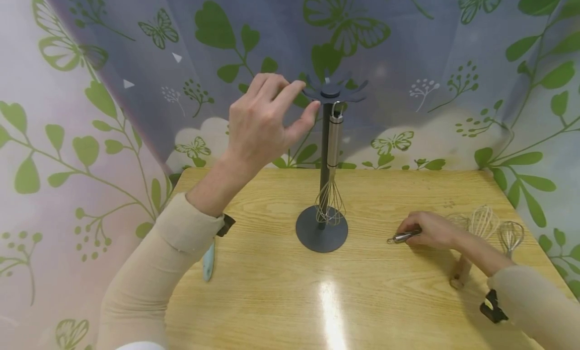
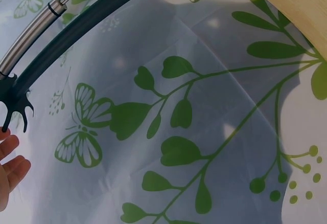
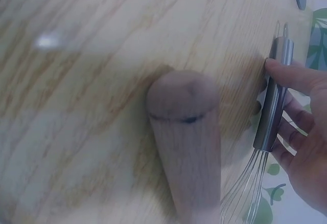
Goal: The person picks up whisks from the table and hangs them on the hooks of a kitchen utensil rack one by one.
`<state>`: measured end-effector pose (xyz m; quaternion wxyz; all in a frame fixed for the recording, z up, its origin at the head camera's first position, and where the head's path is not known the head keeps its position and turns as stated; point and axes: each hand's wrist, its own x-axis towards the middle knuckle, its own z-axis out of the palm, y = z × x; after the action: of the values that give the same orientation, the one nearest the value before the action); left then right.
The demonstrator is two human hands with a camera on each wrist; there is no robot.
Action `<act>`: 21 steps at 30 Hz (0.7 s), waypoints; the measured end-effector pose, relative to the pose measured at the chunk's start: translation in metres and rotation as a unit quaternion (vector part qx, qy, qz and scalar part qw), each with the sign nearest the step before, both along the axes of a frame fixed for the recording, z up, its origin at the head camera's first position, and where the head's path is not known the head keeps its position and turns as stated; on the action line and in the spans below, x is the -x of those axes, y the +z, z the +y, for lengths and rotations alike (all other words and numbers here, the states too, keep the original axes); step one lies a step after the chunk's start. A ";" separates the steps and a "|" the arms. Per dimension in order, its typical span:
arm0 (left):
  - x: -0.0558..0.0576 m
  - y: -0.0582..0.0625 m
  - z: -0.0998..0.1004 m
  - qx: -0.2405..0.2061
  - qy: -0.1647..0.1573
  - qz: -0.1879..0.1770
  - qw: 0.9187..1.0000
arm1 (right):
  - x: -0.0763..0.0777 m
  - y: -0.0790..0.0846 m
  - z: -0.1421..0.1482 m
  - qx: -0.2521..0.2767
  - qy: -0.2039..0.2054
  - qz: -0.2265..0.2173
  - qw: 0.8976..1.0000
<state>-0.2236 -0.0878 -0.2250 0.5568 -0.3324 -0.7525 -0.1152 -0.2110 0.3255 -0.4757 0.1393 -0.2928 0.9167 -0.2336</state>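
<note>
A dark utensil stand [image 1: 322, 239] with a round base and a ring of hooks on top stands on the table. One whisk [image 1: 334, 141] with a metal handle hangs from a hook by its loop. At the left side of the hooks is my left hand [image 1: 260, 121], fingers spread and loosely bent; in the left wrist view a fingertip [image 2: 7, 144] is at a hook's tip. My right hand [image 1: 432, 230] grips a second metal whisk [image 3: 275, 101] by its handle, low over the table, thumb on one side and fingers on the other. Its wires are partly hidden by the hand in the head view.
A wooden-handled whisk [image 1: 461, 269] lies beneath the right forearm, its handle end large in the right wrist view. Farther right is a small whisk [image 1: 512, 234]. A light blue handle [image 1: 208, 262] shows by the left sleeve. A patterned curtain [image 1: 408, 48] hangs behind the wooden table [image 1: 272, 299].
</note>
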 end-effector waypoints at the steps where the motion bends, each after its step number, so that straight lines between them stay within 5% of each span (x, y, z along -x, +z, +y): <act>1: 0.000 0.000 0.000 0.000 0.000 0.000 1.000 | 0.000 0.000 0.000 -0.002 -0.002 -0.002 1.000; 21: 0.001 0.000 0.000 0.006 0.000 0.000 1.000 | -0.001 -0.002 -0.011 0.021 -0.016 0.057 0.998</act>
<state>-0.2244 -0.0882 -0.2246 0.5548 -0.3357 -0.7531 -0.1111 -0.2101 0.3143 -0.4781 0.0772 -0.2942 0.9225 -0.2377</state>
